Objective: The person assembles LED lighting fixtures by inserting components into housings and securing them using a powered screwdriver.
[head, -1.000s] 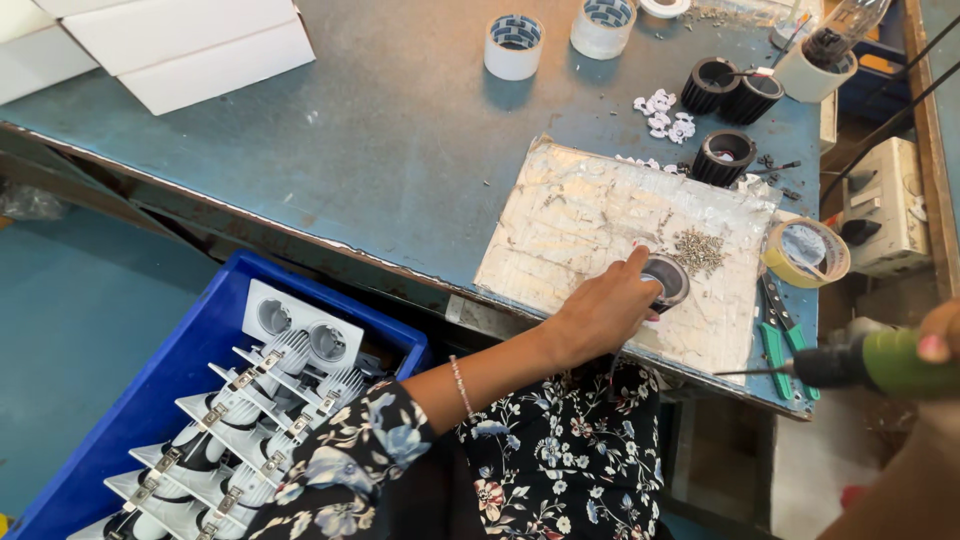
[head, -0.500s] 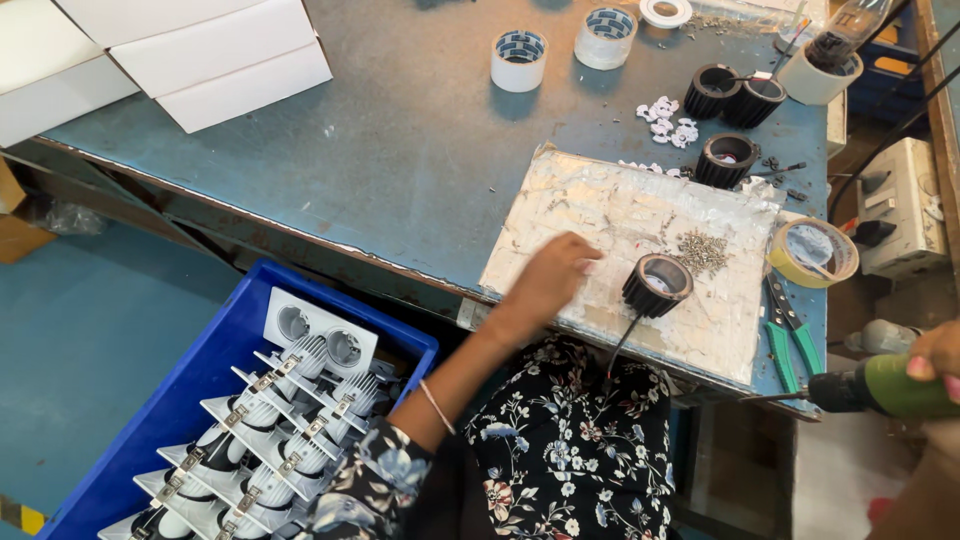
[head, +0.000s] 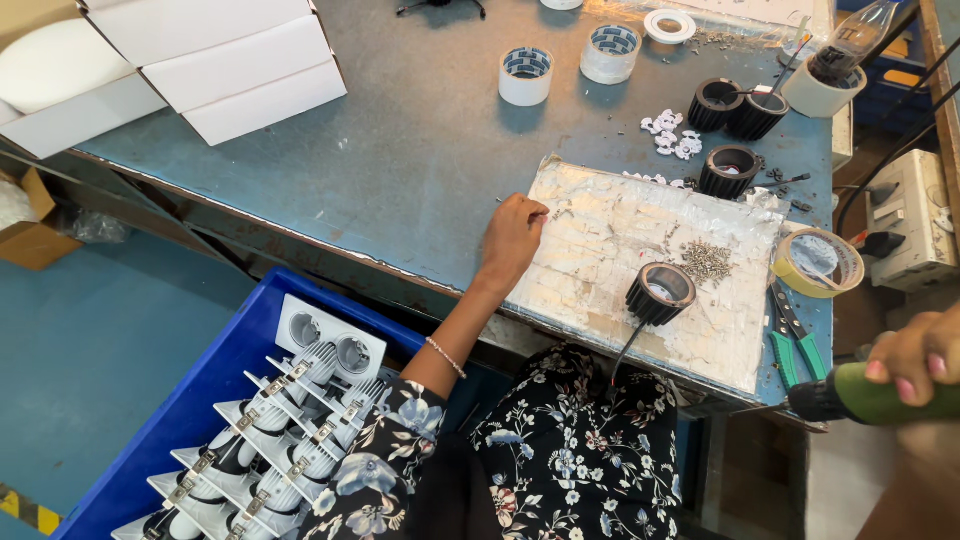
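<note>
My left hand rests on the left edge of a white work mat, fingers curled together with nothing visible in them. A black round lamp housing stands on the mat to the hand's right, untouched, its thin wire hanging over the table's front edge. A small pile of screws lies just behind it. My right hand is at the far right, off the table's corner, closed around a green-handled power screwdriver that points left.
Three more black housings stand at the back of the metal table, with white tape rolls, a yellow tape roll, green pliers and white boxes. A blue crate of white fixtures sits below left.
My left hand let go of the black housing and moved left to the mat's edge. The housing stays on the mat. My right hand still holds the green screwdriver.
</note>
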